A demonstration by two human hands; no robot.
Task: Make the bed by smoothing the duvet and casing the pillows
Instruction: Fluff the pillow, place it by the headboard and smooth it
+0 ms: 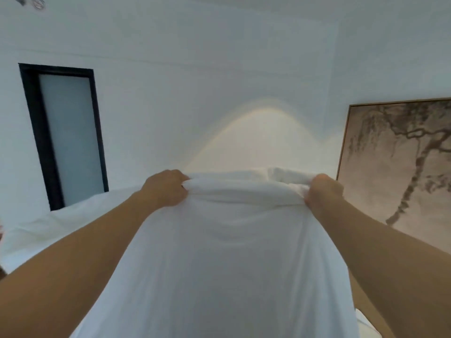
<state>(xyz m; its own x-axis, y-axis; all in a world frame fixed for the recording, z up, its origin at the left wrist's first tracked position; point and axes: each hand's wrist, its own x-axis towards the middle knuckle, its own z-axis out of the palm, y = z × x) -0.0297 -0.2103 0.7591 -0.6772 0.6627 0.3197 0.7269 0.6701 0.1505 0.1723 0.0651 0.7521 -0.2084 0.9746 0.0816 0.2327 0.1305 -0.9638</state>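
While the head camera tilted up toward the wall, a dark-framed door (pixel 70 140) with a frosted pane stood at the far left, its lower end hidden behind a mound of white bedding (pixel 61 223). Just right of that, the left hand (pixel 166 187) was clenched around a bunched fold of a white pillowcase (pixel 219 252), fingers curled over the top edge with the knuckles facing the camera. The cloth was held up in front of the person, stretched between both hands and hanging down from them in a broad sheet that filled the middle and bottom of the view. It may have had a pillow inside, but the blur and the plain white fabric made that impossible to tell. Above the raised edge, a warm arc of light (pixel 258 132) fell on the pale wall (pixel 219 69). Further right, the right hand (pixel 322 191) gripped the other end of the top edge in the same way, fingers curled tight into the gathered cloth. At the far right a framed picture (pixel 402 167) of a tree hung on the wall, just beyond the right forearm.
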